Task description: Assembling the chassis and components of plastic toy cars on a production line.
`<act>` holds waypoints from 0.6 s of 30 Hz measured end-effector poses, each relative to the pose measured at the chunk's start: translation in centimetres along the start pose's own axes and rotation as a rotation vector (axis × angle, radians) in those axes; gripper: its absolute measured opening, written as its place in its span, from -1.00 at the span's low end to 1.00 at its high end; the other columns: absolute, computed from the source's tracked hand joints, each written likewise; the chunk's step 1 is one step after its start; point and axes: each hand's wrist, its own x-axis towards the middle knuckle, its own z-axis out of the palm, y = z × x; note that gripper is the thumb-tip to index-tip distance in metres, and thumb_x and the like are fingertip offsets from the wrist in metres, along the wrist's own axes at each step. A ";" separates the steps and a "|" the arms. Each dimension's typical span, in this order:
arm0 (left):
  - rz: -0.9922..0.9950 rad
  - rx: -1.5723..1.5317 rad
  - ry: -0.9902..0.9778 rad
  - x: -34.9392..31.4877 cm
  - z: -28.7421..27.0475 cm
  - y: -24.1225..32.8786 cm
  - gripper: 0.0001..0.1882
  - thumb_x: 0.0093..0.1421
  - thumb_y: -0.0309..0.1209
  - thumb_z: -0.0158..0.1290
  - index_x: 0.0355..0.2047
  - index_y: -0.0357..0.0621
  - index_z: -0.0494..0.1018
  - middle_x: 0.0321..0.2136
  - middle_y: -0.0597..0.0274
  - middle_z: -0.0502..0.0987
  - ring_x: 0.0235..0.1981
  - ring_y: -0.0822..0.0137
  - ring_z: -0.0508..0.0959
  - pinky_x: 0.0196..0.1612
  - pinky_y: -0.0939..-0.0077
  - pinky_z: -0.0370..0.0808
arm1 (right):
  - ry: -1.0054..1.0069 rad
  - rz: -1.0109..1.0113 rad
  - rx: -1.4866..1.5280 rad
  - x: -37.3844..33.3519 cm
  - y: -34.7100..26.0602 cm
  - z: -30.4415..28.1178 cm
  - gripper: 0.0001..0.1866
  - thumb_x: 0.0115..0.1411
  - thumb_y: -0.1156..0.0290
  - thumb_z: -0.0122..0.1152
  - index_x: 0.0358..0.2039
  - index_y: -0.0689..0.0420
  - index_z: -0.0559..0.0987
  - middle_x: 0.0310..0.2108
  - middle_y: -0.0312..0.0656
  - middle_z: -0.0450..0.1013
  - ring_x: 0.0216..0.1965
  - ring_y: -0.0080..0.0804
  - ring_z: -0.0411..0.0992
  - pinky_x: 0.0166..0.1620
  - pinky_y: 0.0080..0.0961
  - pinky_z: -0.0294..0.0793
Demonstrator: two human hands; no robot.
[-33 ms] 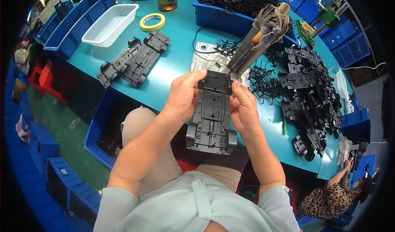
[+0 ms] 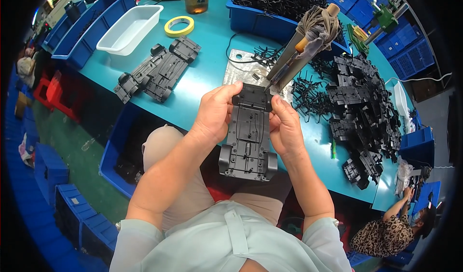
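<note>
Between my two hands is a black plastic toy car chassis point(image 2: 248, 137), underside up, its long side running toward me. My left hand point(image 2: 214, 112) is closed on its far left edge, thumb on top. My right hand point(image 2: 288, 127) grips the far right edge in the same way. A soldering-iron-like tool point(image 2: 288, 62) with an orange handle is bound with cloth to a slanted post point(image 2: 289, 55). Its pointed tip comes down at the chassis's far right corner; whether it touches, I cannot tell. Under the post lies a silvery metal plate point(image 2: 233, 74) bearing small dark bits.
Two more chassis point(image 2: 166, 72) lie at left, near yellow tape point(image 2: 179, 26) and a white tray point(image 2: 130, 31). A chassis heap point(image 2: 361, 108) is at right. Thin black parts point(image 2: 308, 96) lie beside the post and fill a blue bin point(image 2: 260, 19). A co-worker point(image 2: 390, 233) is at lower right.
</note>
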 end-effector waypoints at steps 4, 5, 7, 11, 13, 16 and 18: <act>0.001 -0.009 0.010 0.3 -1.4 -1.6 -0.80 0.10 -0.26 0.10 -0.55 -0.05 0.41 -0.68 0.48 0.30 -0.71 0.62 0.18 -0.66 0.67 0.07 | -0.045 0.017 0.011 -0.6 1.2 -1.5 -0.76 0.21 0.28 0.17 -0.21 0.17 0.48 -0.33 -0.37 0.45 -0.36 -0.68 0.38 -0.27 -0.68 0.41; 0.011 -0.011 0.009 -0.1 -1.6 -1.8 -0.79 0.10 -0.26 0.10 -0.58 -0.04 0.40 -0.70 0.50 0.26 -0.72 0.63 0.15 -0.66 0.67 0.05 | -0.041 0.005 -0.006 -1.1 1.2 -1.0 -0.76 0.21 0.29 0.17 -0.20 0.17 0.48 -0.31 -0.36 0.46 -0.34 -0.68 0.39 -0.27 -0.68 0.41; 0.030 0.009 0.002 -1.1 -1.7 -2.0 -0.82 0.10 -0.29 0.10 -0.56 -0.06 0.42 -0.67 0.49 0.31 -0.70 0.63 0.19 -0.64 0.68 0.09 | -0.051 -0.006 -0.035 -2.0 1.6 -0.9 -0.75 0.21 0.33 0.16 -0.14 0.17 0.48 -0.25 -0.34 0.47 -0.29 -0.68 0.40 -0.27 -0.70 0.38; 0.111 0.091 0.010 -3.4 -1.3 -2.1 -0.89 0.09 -0.38 0.07 -0.48 -0.15 0.46 -0.57 0.44 0.41 -0.59 0.62 0.30 -0.53 0.71 0.22 | -0.031 -0.060 -0.090 -3.5 2.2 -0.8 -0.72 0.21 0.44 0.07 -0.07 0.24 0.43 -0.21 -0.26 0.46 -0.28 -0.63 0.41 -0.29 -0.67 0.38; 0.192 -0.023 -0.031 -4.2 -0.9 -2.5 -0.90 0.10 -0.43 0.03 -0.43 -0.21 0.45 -0.52 0.38 0.45 -0.49 0.58 0.39 -0.39 0.70 0.31 | -0.034 -0.096 -0.100 -4.3 2.3 -0.3 -0.72 0.21 0.44 0.06 -0.07 0.23 0.43 -0.22 -0.27 0.46 -0.28 -0.63 0.41 -0.28 -0.67 0.38; 0.234 -0.025 -0.056 -5.4 -1.2 -3.5 -0.90 0.11 -0.49 -0.02 -0.38 -0.26 0.44 -0.47 0.33 0.48 -0.42 0.55 0.43 -0.30 0.67 0.36 | -0.027 -0.146 -0.131 -5.6 2.6 0.7 -0.72 0.19 0.45 0.04 -0.08 0.23 0.43 -0.23 -0.28 0.46 -0.28 -0.63 0.42 -0.27 -0.66 0.39; 0.278 -0.090 -0.025 -6.5 -1.2 -4.1 -0.91 0.14 -0.48 -0.03 -0.41 -0.24 0.43 -0.48 0.35 0.48 -0.45 0.57 0.42 -0.34 0.67 0.37 | -0.044 -0.164 -0.132 -6.5 2.8 1.8 -0.77 0.21 0.49 0.04 -0.11 0.23 0.44 -0.25 -0.29 0.47 -0.27 -0.67 0.38 -0.18 -0.69 0.35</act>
